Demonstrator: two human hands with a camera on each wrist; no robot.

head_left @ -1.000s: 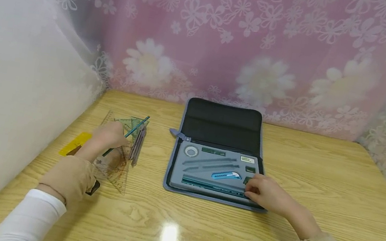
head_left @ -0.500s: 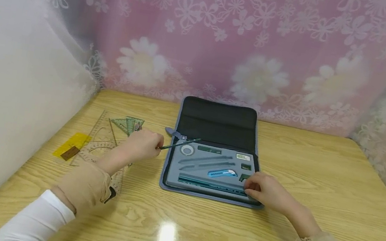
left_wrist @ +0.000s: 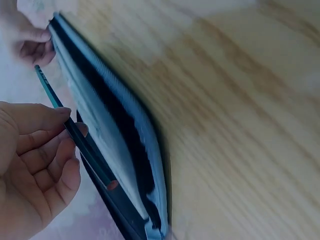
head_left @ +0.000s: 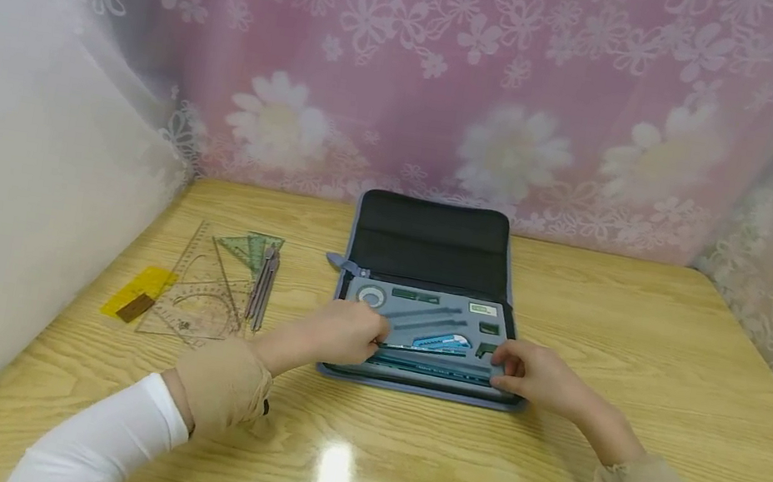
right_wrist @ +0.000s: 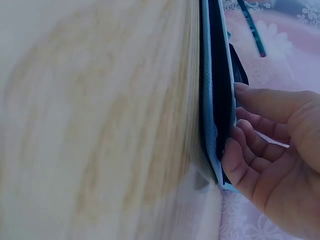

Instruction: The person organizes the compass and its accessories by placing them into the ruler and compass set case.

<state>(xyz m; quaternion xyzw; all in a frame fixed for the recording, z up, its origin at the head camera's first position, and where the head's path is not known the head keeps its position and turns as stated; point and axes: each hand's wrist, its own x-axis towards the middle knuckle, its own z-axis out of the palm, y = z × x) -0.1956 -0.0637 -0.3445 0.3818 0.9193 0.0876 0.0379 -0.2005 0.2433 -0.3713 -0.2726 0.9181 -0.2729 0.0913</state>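
Note:
My left hand [head_left: 333, 335] pinches a dark green pencil [left_wrist: 80, 136] between thumb and fingers, low over the open zip case [head_left: 431, 244]. In the head view the pencil lies nearly level, between a blue utility knife [head_left: 442, 341] and the green pencils [head_left: 430, 369] in the front slot. My right hand [head_left: 543, 375] holds the front right corner of the case, its thumb and fingertips at the edge of the grey foam insert [right_wrist: 233, 75]. Two slanted slots in the foam hold nothing. A white tape roll [head_left: 371, 297] and an eraser [head_left: 482, 310] sit along the back.
On the left lie clear set squares [head_left: 197, 287], green triangles [head_left: 250, 248], metal compasses [head_left: 263, 285], a yellow sheet [head_left: 144, 289] and a brown piece [head_left: 135, 308]. A pink flowered curtain [head_left: 448, 91] stands behind the wooden table [head_left: 642, 349].
My left hand has carried the pencil rightward from beside the set squares to over the foam insert, turning it nearly level. My right hand stays at the case corner.

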